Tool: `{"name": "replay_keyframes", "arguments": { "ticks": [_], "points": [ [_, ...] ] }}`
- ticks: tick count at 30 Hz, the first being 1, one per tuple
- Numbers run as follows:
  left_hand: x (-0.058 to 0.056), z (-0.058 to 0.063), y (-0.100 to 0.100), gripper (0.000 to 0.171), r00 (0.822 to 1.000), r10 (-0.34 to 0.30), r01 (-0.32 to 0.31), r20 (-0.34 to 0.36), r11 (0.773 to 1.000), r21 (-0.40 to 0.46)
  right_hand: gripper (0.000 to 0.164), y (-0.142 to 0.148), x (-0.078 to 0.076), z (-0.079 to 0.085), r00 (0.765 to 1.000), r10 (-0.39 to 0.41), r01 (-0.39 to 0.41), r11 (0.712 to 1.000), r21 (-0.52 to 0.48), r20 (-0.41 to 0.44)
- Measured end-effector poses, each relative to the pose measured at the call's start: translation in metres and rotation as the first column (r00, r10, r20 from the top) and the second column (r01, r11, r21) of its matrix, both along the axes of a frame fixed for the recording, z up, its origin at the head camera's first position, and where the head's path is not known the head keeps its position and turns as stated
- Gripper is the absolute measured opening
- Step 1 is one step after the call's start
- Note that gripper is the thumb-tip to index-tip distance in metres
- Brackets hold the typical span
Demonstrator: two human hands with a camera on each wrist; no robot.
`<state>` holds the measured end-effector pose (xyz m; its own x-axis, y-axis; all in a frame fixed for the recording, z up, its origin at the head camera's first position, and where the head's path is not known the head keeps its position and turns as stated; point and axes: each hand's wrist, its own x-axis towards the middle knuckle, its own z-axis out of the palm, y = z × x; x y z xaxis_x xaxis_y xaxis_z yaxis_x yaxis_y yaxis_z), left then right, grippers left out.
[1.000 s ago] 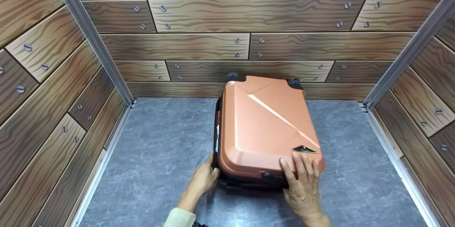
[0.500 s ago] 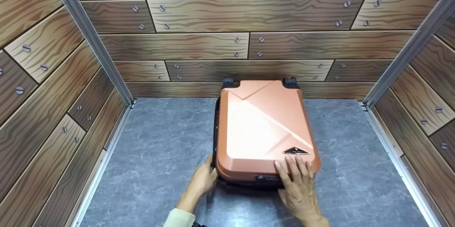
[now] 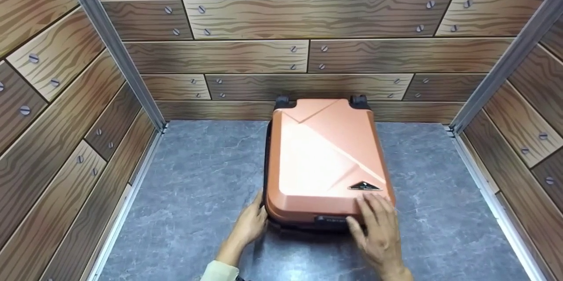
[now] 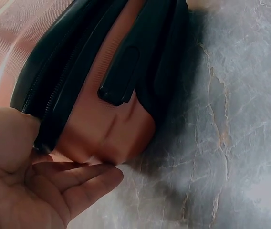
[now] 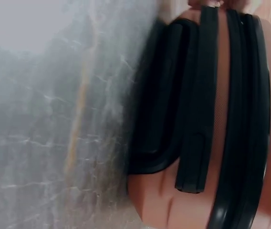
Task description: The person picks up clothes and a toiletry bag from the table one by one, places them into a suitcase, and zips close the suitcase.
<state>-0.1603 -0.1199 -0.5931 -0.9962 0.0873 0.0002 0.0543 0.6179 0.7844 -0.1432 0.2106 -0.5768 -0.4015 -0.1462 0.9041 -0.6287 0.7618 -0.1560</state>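
A rose-orange hard-shell suitcase (image 3: 325, 153) lies flat on the floor, wheels toward the back wall. A black triangular badge (image 3: 365, 186) sits on its near right part. My left hand (image 3: 250, 224) holds the near left corner; in the left wrist view its thumb is by the black zip (image 4: 54, 90) and its fingers lie against the lower shell. The fingers of my right hand (image 3: 379, 228) rest near the front edge, just below the badge, right of the black lock (image 3: 330, 220). In the right wrist view, a black handle (image 5: 197, 143) runs along the side.
Grey marbled floor (image 3: 202, 175) surrounds the suitcase. Wood-patterned panels form the back wall (image 3: 246, 56) and both sides, with metal posts (image 3: 112, 48) at the corners. The suitcase's black wheels (image 3: 283, 100) are close to the back wall.
The suitcase has turned from a slant to nearly straight, its wheeled end shifting slightly left and lower. My right hand's fingers have shifted slightly right along the front edge; my left hand stays at the corner.
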Motion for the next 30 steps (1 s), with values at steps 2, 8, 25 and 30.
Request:
{"name": "replay_keyframes", "arguments": {
  "ticks": [2,8,25,30],
  "points": [
    [0.001,-0.001,0.0,0.054,1.0,0.0,0.0,0.003,1.0,0.009,0.059,0.004,-0.003,0.001,1.0,-0.024,0.025,0.997,-0.079,0.02],
    [0.0,-0.005,0.0,0.053,0.999,0.034,-0.036,0.03,0.998,0.052,0.04,0.022,-0.007,0.004,0.972,-0.019,0.1,0.936,-0.338,0.235],
    [-0.005,-0.003,0.001,0.055,0.983,0.181,-0.183,0.028,0.966,0.183,0.052,0.044,-0.016,0.011,0.636,0.151,0.369,0.802,-0.47,0.757],
    [-0.012,0.01,0.008,0.064,0.991,0.133,-0.135,0.025,0.954,0.268,0.059,0.047,-0.021,0.011,0.568,0.273,0.334,0.786,-0.521,0.776]
  ]
}}
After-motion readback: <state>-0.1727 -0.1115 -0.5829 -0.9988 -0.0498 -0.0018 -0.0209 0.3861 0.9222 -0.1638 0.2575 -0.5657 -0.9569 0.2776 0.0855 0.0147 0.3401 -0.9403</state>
